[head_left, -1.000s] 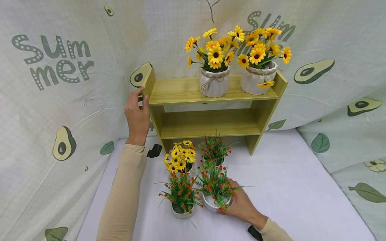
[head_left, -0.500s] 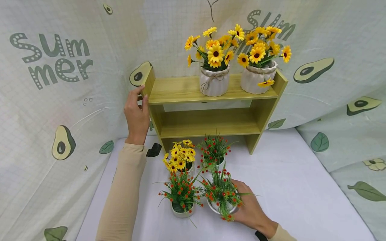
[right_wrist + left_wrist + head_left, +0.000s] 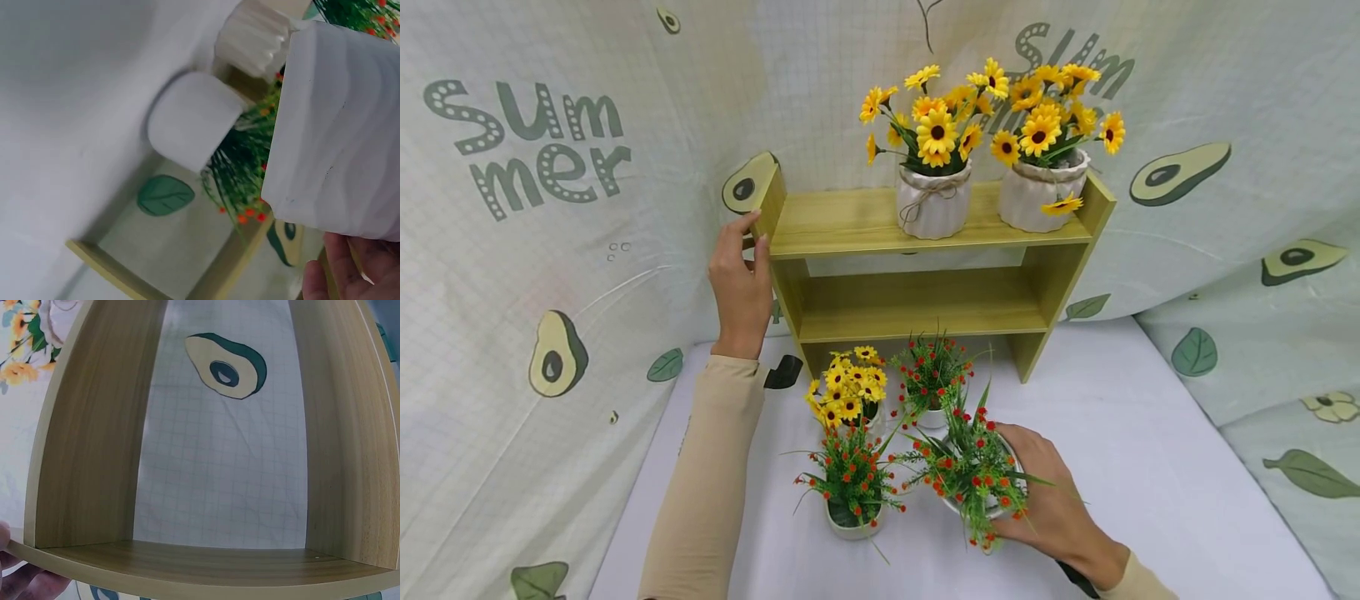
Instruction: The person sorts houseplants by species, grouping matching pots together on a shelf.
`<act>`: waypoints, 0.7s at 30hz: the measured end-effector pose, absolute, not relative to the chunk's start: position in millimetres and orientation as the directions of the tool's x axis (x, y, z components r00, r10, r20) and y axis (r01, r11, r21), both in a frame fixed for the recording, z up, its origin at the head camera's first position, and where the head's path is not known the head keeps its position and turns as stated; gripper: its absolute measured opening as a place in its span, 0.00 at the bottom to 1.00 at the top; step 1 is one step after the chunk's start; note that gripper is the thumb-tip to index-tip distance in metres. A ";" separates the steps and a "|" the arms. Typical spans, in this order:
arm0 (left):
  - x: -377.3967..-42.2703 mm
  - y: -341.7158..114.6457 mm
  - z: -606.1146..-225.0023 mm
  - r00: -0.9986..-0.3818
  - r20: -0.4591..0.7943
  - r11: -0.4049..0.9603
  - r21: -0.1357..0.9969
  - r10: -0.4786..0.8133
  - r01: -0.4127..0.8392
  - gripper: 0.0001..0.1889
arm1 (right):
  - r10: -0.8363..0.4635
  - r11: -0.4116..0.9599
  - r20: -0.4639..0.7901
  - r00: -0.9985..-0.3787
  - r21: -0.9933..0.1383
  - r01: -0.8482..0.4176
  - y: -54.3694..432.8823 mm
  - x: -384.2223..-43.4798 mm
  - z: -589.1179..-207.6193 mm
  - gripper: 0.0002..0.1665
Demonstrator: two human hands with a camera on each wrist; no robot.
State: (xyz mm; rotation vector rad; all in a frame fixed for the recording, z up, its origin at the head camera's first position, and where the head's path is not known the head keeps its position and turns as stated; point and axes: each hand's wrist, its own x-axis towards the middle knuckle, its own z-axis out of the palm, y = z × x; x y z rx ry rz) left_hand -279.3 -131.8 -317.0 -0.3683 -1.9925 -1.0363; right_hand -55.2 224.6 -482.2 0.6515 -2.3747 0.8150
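Note:
My right hand [image 3: 1054, 500] grips a white ribbed flowerpot [image 3: 340, 131] with red-flowered grass [image 3: 973, 475], its foliage leaning to the left. In the right wrist view the pot hides most of the hand. My left hand [image 3: 741, 287] rests at the outer left side of a two-tier wooden shelf [image 3: 925, 325], fingertips near the upper corner. In the left wrist view only some fingers [image 3: 37, 581] show at the shelf's edge. Two red-flowered pots, one at the front [image 3: 853, 492] and one behind [image 3: 932, 379], stand near a pot of small yellow flowers [image 3: 847, 396].
On the shelf's top board stand two whitish pots of yellow sunflowers, one in the middle [image 3: 934, 204] and one at the right end [image 3: 1037, 200]. A white cloth [image 3: 1150, 467] covers the table. A printed curtain [image 3: 677, 167] hangs behind and along both sides.
My right hand has drawn its flowerpot to the right, away from the other pots, and the plant appears larger and more tilted. The left hand has stayed in place.

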 end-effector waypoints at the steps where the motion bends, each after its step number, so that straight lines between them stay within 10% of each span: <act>1: -279.4 -131.9 -317.1 -0.604 0.789 0.616 0.533 -0.112 0.581 0.17 | -0.269 0.703 0.631 -0.727 -0.387 -0.596 225.3 -56.3 -478.8 0.65; 21: -279.1 -132.2 -318.3 -0.596 0.796 0.629 0.516 -0.103 0.581 0.18 | -0.307 0.736 0.663 -0.683 -0.289 -0.612 238.2 -85.4 -418.0 0.59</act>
